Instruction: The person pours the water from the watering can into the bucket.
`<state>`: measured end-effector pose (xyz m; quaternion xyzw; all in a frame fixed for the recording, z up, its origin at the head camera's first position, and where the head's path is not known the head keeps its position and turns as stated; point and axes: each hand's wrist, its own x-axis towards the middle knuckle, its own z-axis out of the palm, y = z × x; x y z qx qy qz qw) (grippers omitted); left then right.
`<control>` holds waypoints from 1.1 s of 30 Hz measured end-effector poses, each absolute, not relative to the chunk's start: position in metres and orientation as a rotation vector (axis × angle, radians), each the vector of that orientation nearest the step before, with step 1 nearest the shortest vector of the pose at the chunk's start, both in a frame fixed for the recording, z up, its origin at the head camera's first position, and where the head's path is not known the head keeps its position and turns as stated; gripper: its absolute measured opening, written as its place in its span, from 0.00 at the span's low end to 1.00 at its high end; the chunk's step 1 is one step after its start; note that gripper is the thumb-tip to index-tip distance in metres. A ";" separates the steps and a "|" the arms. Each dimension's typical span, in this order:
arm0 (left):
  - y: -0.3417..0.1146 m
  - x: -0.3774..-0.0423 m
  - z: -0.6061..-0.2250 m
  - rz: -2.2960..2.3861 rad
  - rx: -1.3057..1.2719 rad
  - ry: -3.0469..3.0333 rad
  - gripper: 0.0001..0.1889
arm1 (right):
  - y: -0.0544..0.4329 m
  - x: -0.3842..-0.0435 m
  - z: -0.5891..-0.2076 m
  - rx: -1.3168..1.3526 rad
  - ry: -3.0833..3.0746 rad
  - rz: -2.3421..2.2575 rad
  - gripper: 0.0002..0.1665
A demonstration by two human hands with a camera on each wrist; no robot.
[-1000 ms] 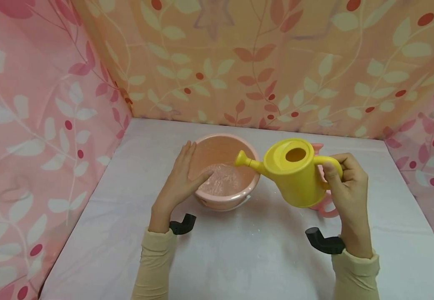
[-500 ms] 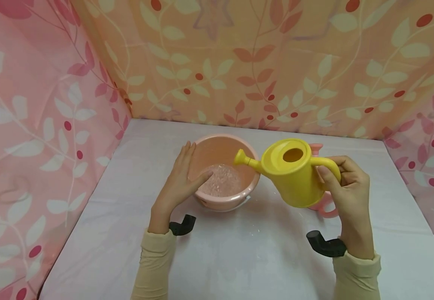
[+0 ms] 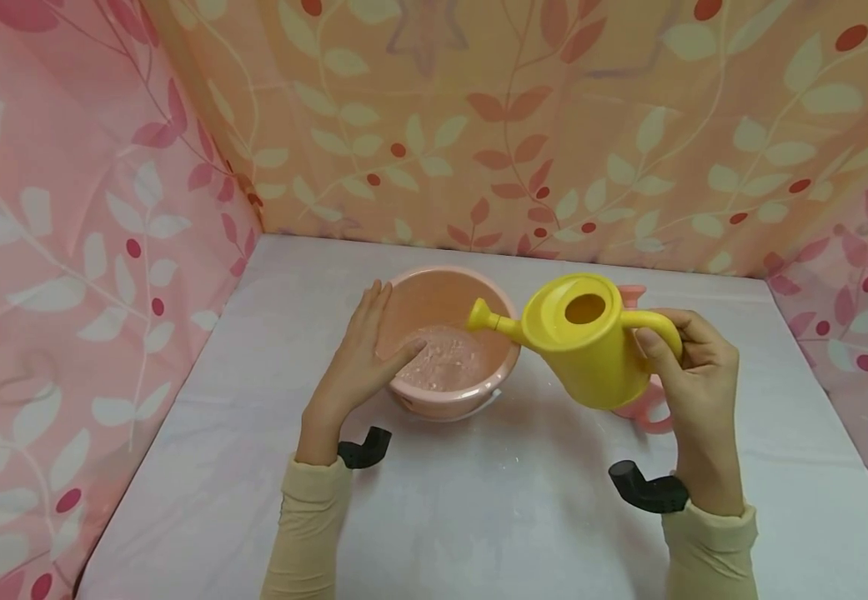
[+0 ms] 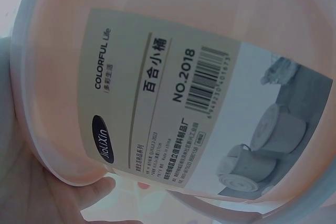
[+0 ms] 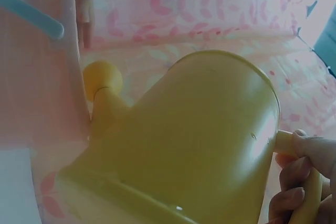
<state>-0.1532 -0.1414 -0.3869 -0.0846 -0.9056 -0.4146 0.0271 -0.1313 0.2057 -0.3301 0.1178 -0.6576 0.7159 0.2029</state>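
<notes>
A pale pink bucket [image 3: 441,402] with rippling water [image 3: 444,358] in it stands left of the table's middle. My left hand [image 3: 354,358] lies along its left rim, fingers straight and thumb reaching over the opening; the left wrist view shows the bucket's printed label [image 4: 157,103]. My right hand [image 3: 699,367] grips the handle of a yellow watering can [image 3: 591,367], thumb on top and fingers curled beneath. The can is tilted a little to the left, its round spout head [image 3: 481,315] over the bucket's right side.
Behind the yellow can, a pink jug-like item with a loop handle [image 3: 654,417] is partly hidden. Small drops lie on the white tablecloth [image 3: 509,500]. Flowered cloth walls [image 3: 591,125] close off the back and both sides.
The yellow can has shifted slightly left and a touch up with my right hand. Ripples on the water keep changing shape. My left hand stays on the bucket's rim.
</notes>
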 end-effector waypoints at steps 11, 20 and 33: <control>-0.141 -0.154 -0.388 -1.276 -0.265 -2.800 0.48 | 0.205 -0.132 -0.332 0.429 -1.777 2.002 0.13; -0.142 -0.155 -0.389 -1.266 -0.255 -2.808 0.48 | 0.203 -0.126 -0.327 0.328 -1.935 1.839 0.14; -0.141 -0.154 -0.388 -1.277 -0.251 -2.801 0.47 | 0.202 -0.124 -0.324 0.224 -2.105 1.598 0.14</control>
